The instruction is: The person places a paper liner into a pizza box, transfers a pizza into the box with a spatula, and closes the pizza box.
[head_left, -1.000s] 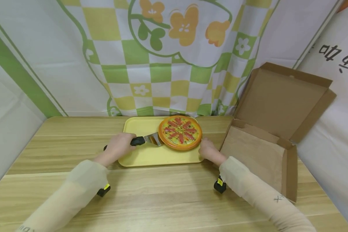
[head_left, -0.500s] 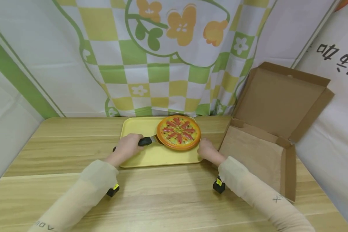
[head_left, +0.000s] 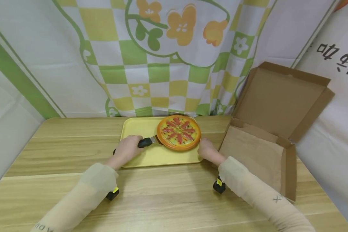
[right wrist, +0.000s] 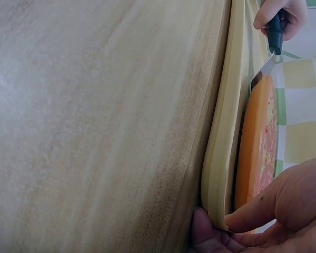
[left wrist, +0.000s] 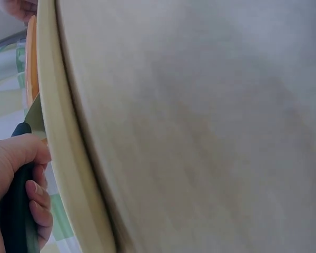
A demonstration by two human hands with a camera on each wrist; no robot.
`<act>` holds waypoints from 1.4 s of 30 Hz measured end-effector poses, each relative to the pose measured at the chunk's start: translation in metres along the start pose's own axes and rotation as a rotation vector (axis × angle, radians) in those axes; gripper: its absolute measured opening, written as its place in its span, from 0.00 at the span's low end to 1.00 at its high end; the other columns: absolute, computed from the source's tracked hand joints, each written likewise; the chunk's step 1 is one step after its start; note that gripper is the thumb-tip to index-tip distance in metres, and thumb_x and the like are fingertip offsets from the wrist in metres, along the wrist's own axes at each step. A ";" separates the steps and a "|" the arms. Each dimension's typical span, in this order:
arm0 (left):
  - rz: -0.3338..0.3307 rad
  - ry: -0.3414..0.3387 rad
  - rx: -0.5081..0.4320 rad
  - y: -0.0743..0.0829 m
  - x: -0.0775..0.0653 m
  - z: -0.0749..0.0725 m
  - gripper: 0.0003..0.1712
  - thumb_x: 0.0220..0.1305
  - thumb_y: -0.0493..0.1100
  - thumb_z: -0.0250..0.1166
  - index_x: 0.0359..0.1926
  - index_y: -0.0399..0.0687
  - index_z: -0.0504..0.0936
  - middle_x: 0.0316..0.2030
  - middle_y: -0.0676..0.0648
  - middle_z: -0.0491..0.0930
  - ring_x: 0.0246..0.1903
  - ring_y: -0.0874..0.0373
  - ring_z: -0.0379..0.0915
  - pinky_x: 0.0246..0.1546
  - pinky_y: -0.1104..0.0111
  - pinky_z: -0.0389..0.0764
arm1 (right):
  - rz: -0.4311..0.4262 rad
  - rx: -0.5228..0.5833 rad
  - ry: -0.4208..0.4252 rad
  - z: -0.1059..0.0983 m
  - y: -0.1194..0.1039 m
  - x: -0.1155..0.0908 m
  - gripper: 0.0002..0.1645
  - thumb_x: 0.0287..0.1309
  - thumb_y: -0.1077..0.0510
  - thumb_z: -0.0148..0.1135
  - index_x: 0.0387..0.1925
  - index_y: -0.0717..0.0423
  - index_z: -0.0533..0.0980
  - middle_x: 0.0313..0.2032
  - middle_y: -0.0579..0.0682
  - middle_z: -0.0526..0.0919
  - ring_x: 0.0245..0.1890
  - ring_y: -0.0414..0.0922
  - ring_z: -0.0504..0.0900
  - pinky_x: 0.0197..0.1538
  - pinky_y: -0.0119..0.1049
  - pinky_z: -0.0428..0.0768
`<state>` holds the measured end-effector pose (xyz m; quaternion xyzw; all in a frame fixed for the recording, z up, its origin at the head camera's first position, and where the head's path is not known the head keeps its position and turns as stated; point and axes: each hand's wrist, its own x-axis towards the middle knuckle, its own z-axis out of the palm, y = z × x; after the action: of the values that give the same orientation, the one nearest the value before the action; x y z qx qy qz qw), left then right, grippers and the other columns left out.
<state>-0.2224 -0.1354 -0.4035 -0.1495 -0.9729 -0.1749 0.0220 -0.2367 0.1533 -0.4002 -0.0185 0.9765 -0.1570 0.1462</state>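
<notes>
A toy-like round pizza [head_left: 178, 132] with an orange crust and red strips lies on a yellow tray [head_left: 139, 158]. My left hand [head_left: 129, 149] grips the black handle of a spatula [head_left: 145, 142], whose metal blade is mostly hidden under the pizza's left edge. In the left wrist view, the fingers of the left hand [left wrist: 21, 179] are curled round that handle. My right hand [head_left: 207, 149] is at the tray's right end, close to the crust. The right wrist view shows the right hand [right wrist: 284, 211] pinching the rim of the tray [right wrist: 217, 174] between thumb and fingers.
An opened cardboard pizza box [head_left: 252, 154] stands right of the tray, its lid [head_left: 284, 100] raised against the back. A checked curtain [head_left: 162, 71] hangs behind the wooden table [head_left: 168, 199].
My left hand has moved right, sliding the spatula's blade further under the pizza; over the last half second it is nearly still. The right hand stays at the tray's rim.
</notes>
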 end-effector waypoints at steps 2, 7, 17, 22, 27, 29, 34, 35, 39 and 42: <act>-0.002 0.006 -0.003 -0.001 -0.002 0.001 0.13 0.50 0.41 0.68 0.37 0.40 0.80 0.30 0.45 0.80 0.25 0.56 0.69 0.25 0.65 0.67 | 0.010 0.011 -0.010 0.002 0.001 0.005 0.23 0.51 0.71 0.49 0.49 0.81 0.60 0.39 0.67 0.72 0.32 0.53 0.72 0.36 0.41 0.75; -0.003 0.017 -0.023 -0.001 -0.005 0.000 0.13 0.50 0.41 0.67 0.38 0.41 0.81 0.31 0.44 0.80 0.25 0.56 0.68 0.24 0.67 0.66 | -0.025 -0.023 0.032 0.030 0.030 0.044 0.22 0.48 0.69 0.49 0.47 0.77 0.62 0.37 0.64 0.72 0.31 0.53 0.72 0.33 0.40 0.75; -0.027 0.003 -0.062 0.004 -0.012 -0.010 0.11 0.50 0.40 0.67 0.36 0.42 0.80 0.28 0.46 0.79 0.22 0.56 0.65 0.21 0.68 0.62 | -0.062 -0.004 0.030 0.052 0.054 0.075 0.25 0.49 0.68 0.49 0.49 0.79 0.59 0.38 0.67 0.72 0.30 0.54 0.72 0.32 0.42 0.75; -0.019 0.023 -0.059 0.007 -0.013 -0.017 0.08 0.48 0.39 0.66 0.32 0.43 0.80 0.23 0.49 0.75 0.20 0.57 0.63 0.20 0.68 0.60 | -0.093 -0.032 0.034 0.055 0.064 0.085 0.20 0.50 0.66 0.48 0.45 0.75 0.66 0.33 0.64 0.73 0.27 0.52 0.71 0.28 0.41 0.74; -0.034 0.014 -0.081 0.011 -0.015 -0.025 0.09 0.50 0.39 0.66 0.35 0.42 0.80 0.26 0.48 0.78 0.20 0.57 0.64 0.20 0.69 0.60 | -0.087 -0.028 -0.008 0.018 0.042 0.050 0.10 0.51 0.68 0.43 0.28 0.66 0.73 0.22 0.55 0.70 0.19 0.47 0.67 0.21 0.36 0.69; -0.041 0.010 -0.090 0.012 -0.016 -0.027 0.10 0.51 0.39 0.65 0.36 0.41 0.80 0.27 0.47 0.78 0.20 0.57 0.63 0.20 0.69 0.60 | -0.065 0.014 -0.033 -0.006 0.024 0.023 0.09 0.53 0.68 0.44 0.25 0.65 0.72 0.20 0.54 0.68 0.18 0.46 0.65 0.22 0.35 0.68; -0.048 0.007 -0.091 0.014 -0.015 -0.032 0.10 0.51 0.39 0.65 0.36 0.41 0.80 0.26 0.48 0.77 0.19 0.57 0.62 0.19 0.69 0.58 | -0.076 0.075 -0.037 -0.045 0.008 -0.016 0.16 0.57 0.66 0.46 0.44 0.74 0.71 0.38 0.64 0.77 0.31 0.51 0.73 0.35 0.39 0.74; -0.045 0.006 -0.088 0.015 -0.015 -0.032 0.09 0.51 0.39 0.65 0.35 0.42 0.80 0.24 0.49 0.76 0.19 0.57 0.61 0.19 0.69 0.58 | -0.085 0.078 -0.035 -0.049 0.010 -0.018 0.19 0.58 0.65 0.46 0.48 0.75 0.69 0.44 0.66 0.76 0.35 0.52 0.74 0.38 0.40 0.74; -0.028 0.001 -0.071 0.018 -0.013 -0.035 0.06 0.51 0.40 0.65 0.32 0.43 0.79 0.21 0.50 0.73 0.18 0.58 0.60 0.19 0.69 0.57 | -0.057 0.090 -0.041 -0.064 0.017 -0.027 0.24 0.59 0.63 0.45 0.55 0.74 0.64 0.53 0.68 0.71 0.42 0.55 0.74 0.41 0.42 0.73; -0.015 -0.002 -0.062 0.022 -0.012 -0.036 0.06 0.51 0.40 0.65 0.31 0.44 0.79 0.20 0.51 0.73 0.18 0.58 0.60 0.19 0.69 0.57 | -0.055 0.080 -0.032 -0.073 0.025 -0.030 0.25 0.58 0.63 0.46 0.55 0.74 0.64 0.52 0.69 0.71 0.49 0.59 0.73 0.46 0.45 0.74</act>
<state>-0.2050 -0.1318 -0.3631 -0.1428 -0.9682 -0.2050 0.0149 -0.2290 0.2015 -0.3333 -0.0420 0.9661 -0.1998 0.1580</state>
